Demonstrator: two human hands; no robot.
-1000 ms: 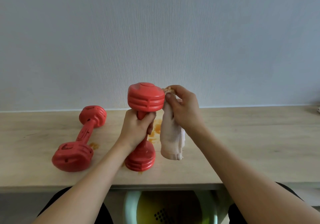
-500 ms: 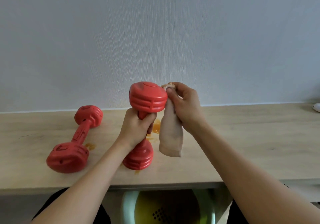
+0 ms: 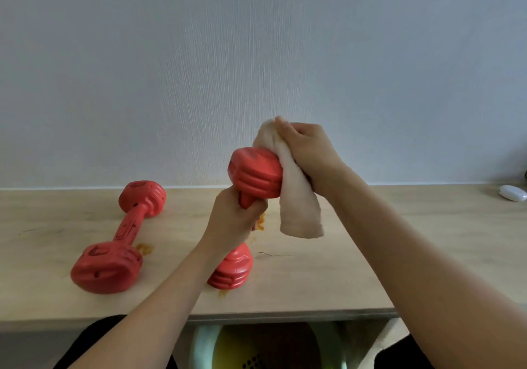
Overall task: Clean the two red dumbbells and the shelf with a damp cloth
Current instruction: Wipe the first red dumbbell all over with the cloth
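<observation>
One dumbbell [image 3: 254,175] upright — the other [image 3: 121,237] lies flat.

A big pale blue-grey wall [image 3: 256,55] fills the top of the view, and it has thin lines running up and down like soft paper. Soft, even light falls on it, and the far right side looks a little darker. Below the wall runs a long shelf [image 3: 427,254] of light wood with a thin front edge, and under it, down in the shade, sits a round pale green tub [image 3: 199,348] with something yellow inside, while a small white thing [image 3: 512,192] lies far off on the right end of the wood.
</observation>
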